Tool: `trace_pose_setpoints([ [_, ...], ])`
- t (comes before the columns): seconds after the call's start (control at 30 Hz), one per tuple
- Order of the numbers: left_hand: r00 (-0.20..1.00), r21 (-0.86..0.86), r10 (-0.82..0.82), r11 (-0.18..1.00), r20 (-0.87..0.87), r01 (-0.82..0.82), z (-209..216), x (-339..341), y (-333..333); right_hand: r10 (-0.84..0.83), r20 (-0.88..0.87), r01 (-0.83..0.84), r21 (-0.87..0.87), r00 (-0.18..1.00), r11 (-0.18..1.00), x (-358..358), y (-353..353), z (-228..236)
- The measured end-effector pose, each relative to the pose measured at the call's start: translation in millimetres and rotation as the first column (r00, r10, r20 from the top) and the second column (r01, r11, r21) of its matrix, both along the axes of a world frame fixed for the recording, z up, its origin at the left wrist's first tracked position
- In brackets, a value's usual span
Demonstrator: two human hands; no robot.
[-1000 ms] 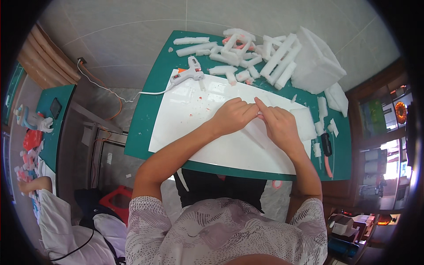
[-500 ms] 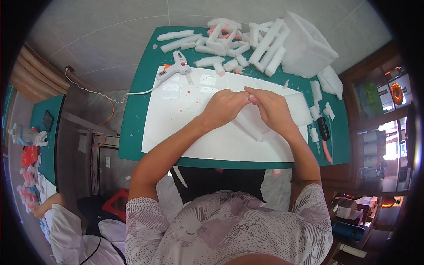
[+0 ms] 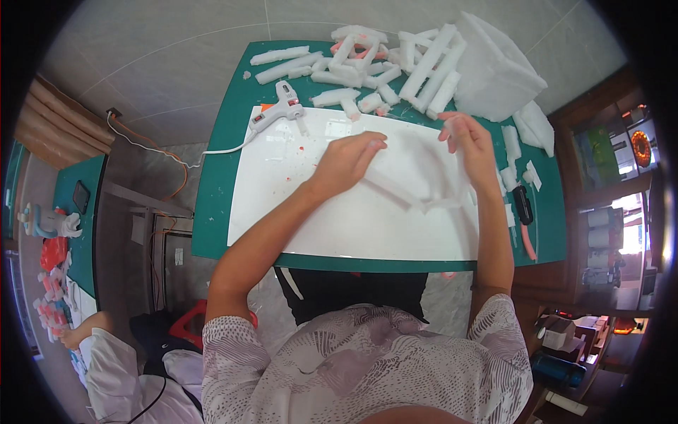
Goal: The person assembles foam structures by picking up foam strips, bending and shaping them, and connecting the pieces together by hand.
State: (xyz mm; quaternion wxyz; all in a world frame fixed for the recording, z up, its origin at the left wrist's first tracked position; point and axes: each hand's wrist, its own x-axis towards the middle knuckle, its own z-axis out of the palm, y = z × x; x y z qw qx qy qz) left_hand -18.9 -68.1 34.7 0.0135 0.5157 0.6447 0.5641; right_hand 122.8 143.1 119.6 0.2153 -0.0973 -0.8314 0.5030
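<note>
My left hand hovers over the left-middle of a white board, its fingers curled and thumb pressed against them; whatever they hold is hidden. Further right, my right hand is raised with bent fingers pinched around what looks like a small white foam piece. Between and below the hands, thin white foam strips meet at an angle on the board, faint against its white surface. Beyond my left hand, a white hot glue gun lies at the board's far left corner, its cord running off the table.
White foam strips and a large foam block crowd the far side of the green table. A black-handled tool lies at the right edge near smaller scraps. At far left, a person's hand works beside another table.
My hands, which met over the board, have drawn apart. The right went right and up; the left shifted slightly left. More of the foam strips between them now shows.
</note>
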Motion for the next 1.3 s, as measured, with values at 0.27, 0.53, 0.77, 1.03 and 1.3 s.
trace_pose_setpoints([
  [0.27, 0.929, 0.001, -0.199, 0.978, 0.312, 0.209, 11, 6, 6, 0.002, -0.118, -0.064, -0.524, 0.993, 0.849, -2, -12, -16],
  [0.53, 0.632, 0.32, -0.203, 0.944, 0.748, -0.076, 1, -20, 4, -0.097, -0.363, -0.254, -0.795, 0.927, 0.551, -4, -5, -19],
  [0.77, 0.673, 0.175, -0.422, 0.898, 0.608, 0.404, -8, -3, 10, -0.258, -0.438, -0.245, -0.803, 0.861, 0.543, -11, -8, -21],
  [1.03, 0.486, 0.095, -0.313, 0.902, 0.816, 0.42, -5, 12, 15, -0.187, -0.367, 0.15, -0.128, 0.911, 0.98, -21, -53, -28],
  [1.3, 0.305, 0.338, -0.48, 0.844, 0.823, 0.416, -1, -12, 5, 0.075, -0.077, 0.002, 0.713, 0.994, 0.701, 14, -66, -34],
])
